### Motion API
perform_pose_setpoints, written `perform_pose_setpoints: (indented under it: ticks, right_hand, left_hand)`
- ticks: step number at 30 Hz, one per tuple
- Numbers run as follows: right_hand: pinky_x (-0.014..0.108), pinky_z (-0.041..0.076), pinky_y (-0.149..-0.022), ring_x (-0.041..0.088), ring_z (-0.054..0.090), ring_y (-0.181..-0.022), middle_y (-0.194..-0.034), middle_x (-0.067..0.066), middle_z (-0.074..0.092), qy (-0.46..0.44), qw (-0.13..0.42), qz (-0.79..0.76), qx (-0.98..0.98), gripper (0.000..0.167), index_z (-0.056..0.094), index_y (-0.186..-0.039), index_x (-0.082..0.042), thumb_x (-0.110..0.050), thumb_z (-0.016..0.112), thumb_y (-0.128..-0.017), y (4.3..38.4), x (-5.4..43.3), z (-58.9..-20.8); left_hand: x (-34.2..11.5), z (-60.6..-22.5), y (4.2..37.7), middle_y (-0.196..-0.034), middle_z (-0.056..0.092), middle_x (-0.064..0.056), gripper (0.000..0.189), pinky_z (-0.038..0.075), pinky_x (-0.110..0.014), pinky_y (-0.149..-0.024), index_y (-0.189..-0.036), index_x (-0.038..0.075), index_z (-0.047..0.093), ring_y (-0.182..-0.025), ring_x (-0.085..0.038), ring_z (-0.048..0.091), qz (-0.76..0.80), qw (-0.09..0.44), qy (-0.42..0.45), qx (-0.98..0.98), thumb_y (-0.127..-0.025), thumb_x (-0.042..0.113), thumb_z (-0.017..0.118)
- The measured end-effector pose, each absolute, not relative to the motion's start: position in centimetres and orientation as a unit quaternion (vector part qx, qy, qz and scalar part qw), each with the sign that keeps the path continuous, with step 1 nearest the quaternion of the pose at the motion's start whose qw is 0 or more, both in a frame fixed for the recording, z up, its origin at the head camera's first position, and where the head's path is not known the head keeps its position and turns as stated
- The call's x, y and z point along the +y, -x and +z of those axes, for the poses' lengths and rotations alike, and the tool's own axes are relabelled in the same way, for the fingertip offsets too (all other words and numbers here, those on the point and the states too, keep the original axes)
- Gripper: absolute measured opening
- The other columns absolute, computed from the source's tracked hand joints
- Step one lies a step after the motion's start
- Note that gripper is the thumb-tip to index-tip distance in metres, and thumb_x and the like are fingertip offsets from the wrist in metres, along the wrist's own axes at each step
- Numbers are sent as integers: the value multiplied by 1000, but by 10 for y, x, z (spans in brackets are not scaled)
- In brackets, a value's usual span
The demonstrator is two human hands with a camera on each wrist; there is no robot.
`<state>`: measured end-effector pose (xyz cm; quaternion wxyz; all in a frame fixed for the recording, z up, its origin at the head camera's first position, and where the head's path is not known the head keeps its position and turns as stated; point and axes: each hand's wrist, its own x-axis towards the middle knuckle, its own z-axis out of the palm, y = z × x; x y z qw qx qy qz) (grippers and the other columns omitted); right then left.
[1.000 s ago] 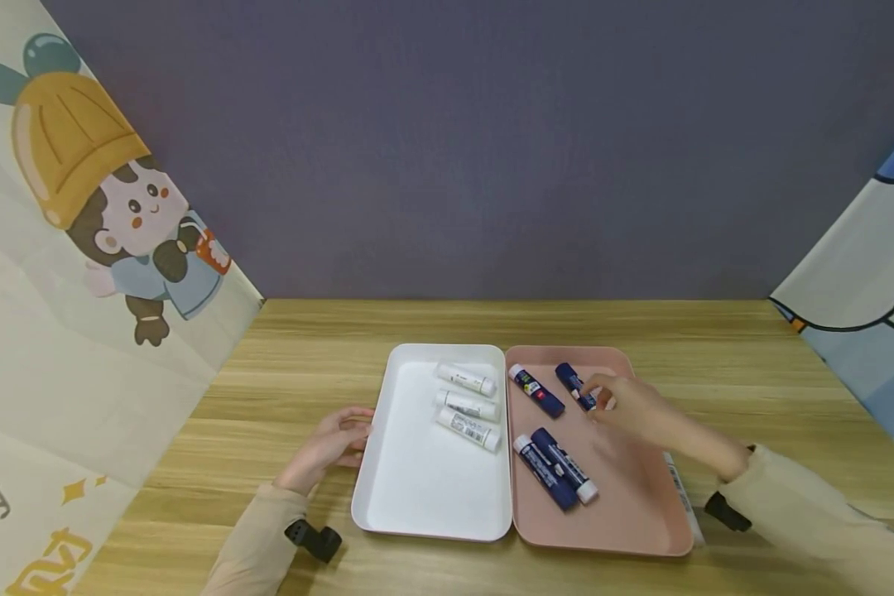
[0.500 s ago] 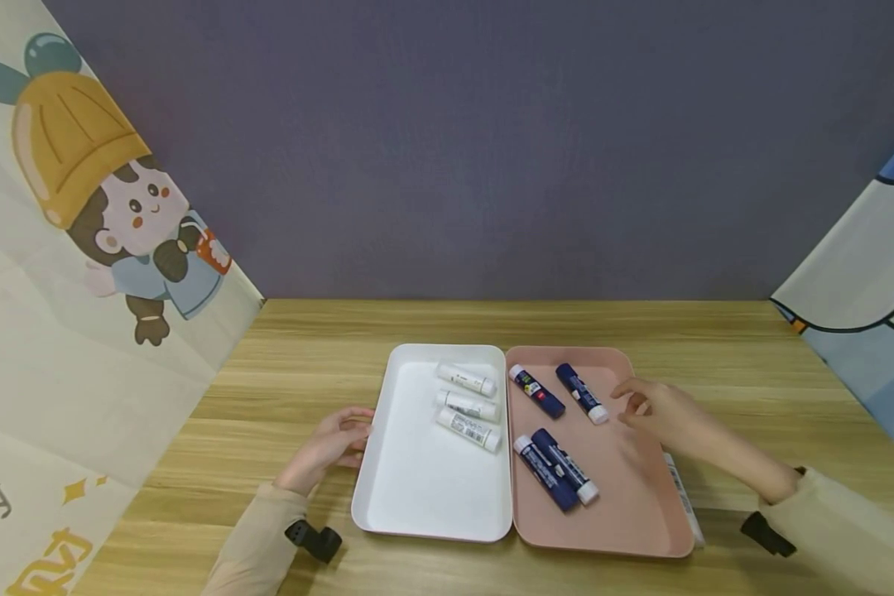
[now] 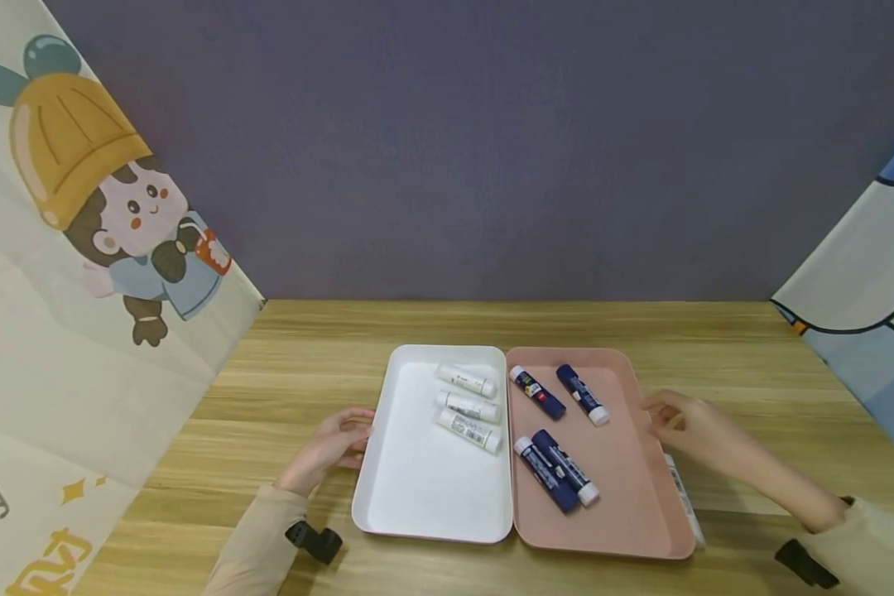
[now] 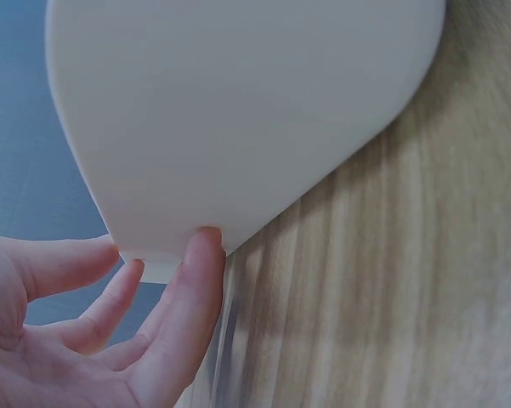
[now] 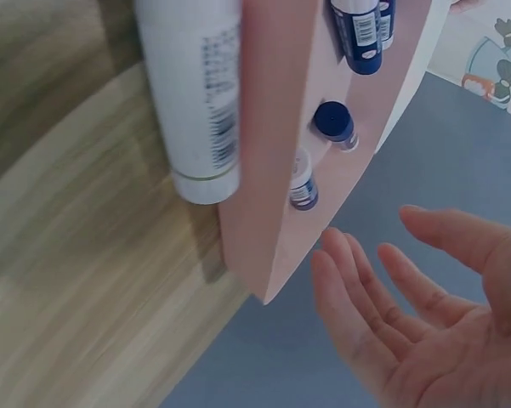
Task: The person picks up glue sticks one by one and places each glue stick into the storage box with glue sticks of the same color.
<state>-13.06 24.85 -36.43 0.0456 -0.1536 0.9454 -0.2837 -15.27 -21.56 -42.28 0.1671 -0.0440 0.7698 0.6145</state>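
Observation:
My left hand (image 3: 331,447) is at the left side of the white tray (image 3: 432,497); in the left wrist view its fairly straight fingertips (image 4: 206,242) touch the tray's outer wall. Three white glue sticks (image 3: 468,406) lie in that tray. My right hand (image 3: 693,430), holding nothing, hovers by the right edge of the pink tray (image 3: 633,513), fingers loosely bent. Inside the pink tray lie several navy glue sticks with white ends: one at the upper left, one navy glue stick (image 3: 582,395) at the upper right, and a touching pair (image 3: 555,470) lower down.
Both trays stand side by side on the wood-grain table (image 3: 305,348). A white tube-shaped stick (image 5: 195,102) with a barcode lies on the table against the pink tray's right outer wall. A dark purple panel (image 3: 514,165) rises behind.
My right hand has let go of the upper-right navy glue stick, left it in the pink tray and moved right past the tray's edge. The left hand stays put.

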Motion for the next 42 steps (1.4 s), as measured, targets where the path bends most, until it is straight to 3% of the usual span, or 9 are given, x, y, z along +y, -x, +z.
perform_pose_setpoints:
  ticks: [6,16,27,42]
  right_hand:
    - [28,45,-53,21,58,-70,-83,8,61,136,39,-275,951,32,56,-108,6,-11,61,-81,124,260,-369]
    - [24,44,-51,15,56,-63,-80,7,61,133,19,-265,955,28,57,-103,7,-5,61,-78,113,276,-381]
    - [23,41,-47,11,56,-63,-82,6,60,96,82,-286,950,36,52,-110,8,-8,60,-78,106,281,-396]
    - [23,43,-44,7,50,-53,-81,6,57,96,126,-347,924,45,42,-116,14,-8,59,-80,99,281,-405]
  left_hand:
    - [-215,-422,152,-101,56,-18,35,52,-37,-65,-122,-4,40,-75,-20,60,611,167,46,772,-90,7,48]
    - [-214,-421,152,-102,56,-18,35,52,-37,-65,-122,-4,40,-75,-20,60,611,169,45,772,-90,8,48]
    - [-214,-422,153,-101,56,-18,35,52,-37,-64,-122,-5,40,-75,-19,60,611,170,44,772,-90,7,47]
    - [-214,-420,151,-103,55,-19,36,52,-37,-64,-123,-3,40,-76,-21,60,607,167,46,775,-90,9,48]
